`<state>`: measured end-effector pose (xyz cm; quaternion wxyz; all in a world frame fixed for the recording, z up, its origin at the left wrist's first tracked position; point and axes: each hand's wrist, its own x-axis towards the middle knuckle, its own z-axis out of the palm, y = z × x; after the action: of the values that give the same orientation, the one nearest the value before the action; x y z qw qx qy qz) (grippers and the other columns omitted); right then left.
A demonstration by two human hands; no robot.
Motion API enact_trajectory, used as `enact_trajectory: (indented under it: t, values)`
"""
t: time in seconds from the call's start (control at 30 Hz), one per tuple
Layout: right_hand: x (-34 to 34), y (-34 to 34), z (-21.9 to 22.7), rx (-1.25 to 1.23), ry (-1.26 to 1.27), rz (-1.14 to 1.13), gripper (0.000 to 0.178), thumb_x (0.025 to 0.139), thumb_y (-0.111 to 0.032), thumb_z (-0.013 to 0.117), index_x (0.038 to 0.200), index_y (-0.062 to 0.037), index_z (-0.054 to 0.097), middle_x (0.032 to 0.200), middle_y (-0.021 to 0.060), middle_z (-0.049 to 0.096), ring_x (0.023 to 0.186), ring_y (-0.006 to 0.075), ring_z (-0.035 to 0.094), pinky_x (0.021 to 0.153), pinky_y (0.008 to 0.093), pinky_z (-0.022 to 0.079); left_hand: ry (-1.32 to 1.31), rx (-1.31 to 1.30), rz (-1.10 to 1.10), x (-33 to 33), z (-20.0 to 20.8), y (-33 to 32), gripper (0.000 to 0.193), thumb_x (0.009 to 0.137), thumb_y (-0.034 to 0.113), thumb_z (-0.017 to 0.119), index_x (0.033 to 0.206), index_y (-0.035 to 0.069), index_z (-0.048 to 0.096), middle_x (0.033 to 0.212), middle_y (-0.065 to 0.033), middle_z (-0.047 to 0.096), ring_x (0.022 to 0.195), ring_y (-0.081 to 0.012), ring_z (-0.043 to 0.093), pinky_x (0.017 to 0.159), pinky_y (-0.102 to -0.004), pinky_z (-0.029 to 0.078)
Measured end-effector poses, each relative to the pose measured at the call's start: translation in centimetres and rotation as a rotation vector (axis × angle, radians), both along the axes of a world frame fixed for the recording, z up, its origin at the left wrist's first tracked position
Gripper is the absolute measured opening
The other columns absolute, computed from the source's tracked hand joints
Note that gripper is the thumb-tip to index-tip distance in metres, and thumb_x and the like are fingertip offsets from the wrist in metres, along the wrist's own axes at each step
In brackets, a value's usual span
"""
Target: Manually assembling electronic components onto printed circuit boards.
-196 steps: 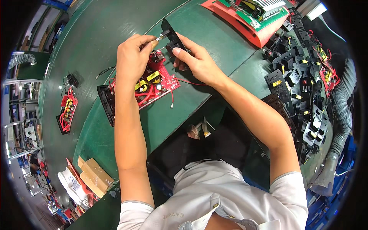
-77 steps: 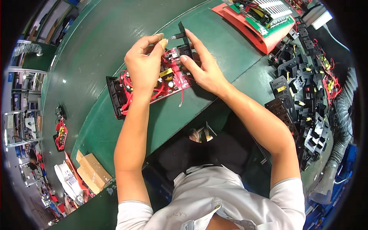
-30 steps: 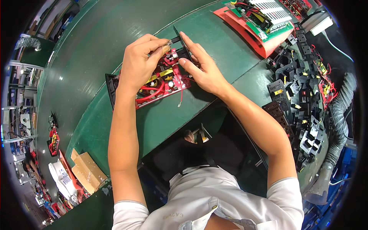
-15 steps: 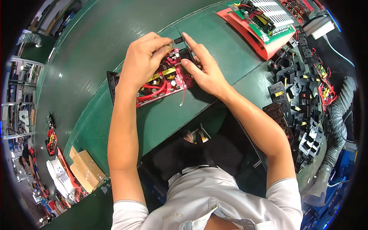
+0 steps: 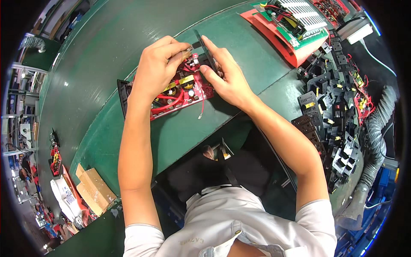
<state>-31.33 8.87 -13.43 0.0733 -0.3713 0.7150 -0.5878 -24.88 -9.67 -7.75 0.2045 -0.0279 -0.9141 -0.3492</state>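
Observation:
A red circuit board (image 5: 180, 102) with yellow-wrapped coils, capacitors and red wires lies on the green workbench in front of me. A black end panel (image 5: 123, 91) stands at its left end. At its right end, my right hand (image 5: 229, 81) grips another black panel (image 5: 203, 48), thumb on the near side and fingers along its outer face. My left hand (image 5: 158, 64) reaches over the board with thumb and fingertips pinched close to this panel; what they pinch is too small to make out. A loose red wire (image 5: 202, 107) with a metal terminal hangs off the board's near edge.
At the far right, a green circuit board (image 5: 306, 36) with a white slotted part rests on a red sheet (image 5: 274, 38). Many black panels (image 5: 329, 103) crowd the right side beside a grey flexible hose (image 5: 376, 132). A cardboard box (image 5: 96, 190) sits at the lower left.
Both hands and the board have shifted slightly left. The black panel in my right hand is tilted a little differently; the left hand stays pinched.

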Motion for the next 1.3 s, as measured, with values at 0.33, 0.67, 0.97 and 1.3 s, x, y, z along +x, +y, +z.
enact_trajectory:
  t: [0.33,0.67,0.97,1.3]
  values:
    - [-0.1,0.0,0.9,0.042,0.109,-0.021,0.065,0.093,-0.016,0.065,0.153,-0.0147,0.04,0.103,0.0094,0.054,0.089,0.0202,0.053,0.083,0.0314,0.046,0.142,-0.083,0.014,-0.1,-0.4,-0.2,0.014,0.084,0.006,0.072,0.097,0.0,0.073,0.085,-0.0109,0.067,0.069,-0.0243,0.065,0.065,-0.0336,0.05]
    - [-0.5,0.5,1.0,0.089,0.106,0.01,0.065,0.094,-0.018,0.065,0.153,-0.0159,0.039,0.1,0.0079,0.052,0.085,0.019,0.048,0.079,0.0309,0.045,0.217,-0.247,0.071,-0.3,-1.0,-0.2,0.01,0.083,0.011,0.073,0.089,0.003,0.073,0.078,-0.0086,0.068,0.07,-0.0278,0.066,0.063,-0.0361,0.052]
    - [0.5,0.4,1.4,0.185,0.133,0.003,0.066,0.093,-0.017,0.065,0.153,-0.0145,0.039,0.097,0.0109,0.051,0.087,0.0218,0.051,0.081,0.0322,0.045,0.204,-0.412,-0.014,-0.3,-0.7,-0.8,0.009,0.082,0.013,0.069,0.083,0.004,0.071,0.075,-0.0077,0.066,0.072,-0.0284,0.064,0.065,-0.0398,0.052]
    - [-2.3,1.4,1.4,0.077,-0.369,0.046,0.064,0.099,-0.015,0.06,0.156,-0.0117,0.032,0.118,0.0068,0.057,0.101,0.0148,0.063,0.086,0.0295,0.052,0.033,-0.034,0.113,0.5,2.0,-2.7,0.028,0.088,0.018,0.068,0.111,0.005,0.071,0.109,-0.0136,0.069,0.095,-0.028,0.067,0.086,-0.0361,0.052]
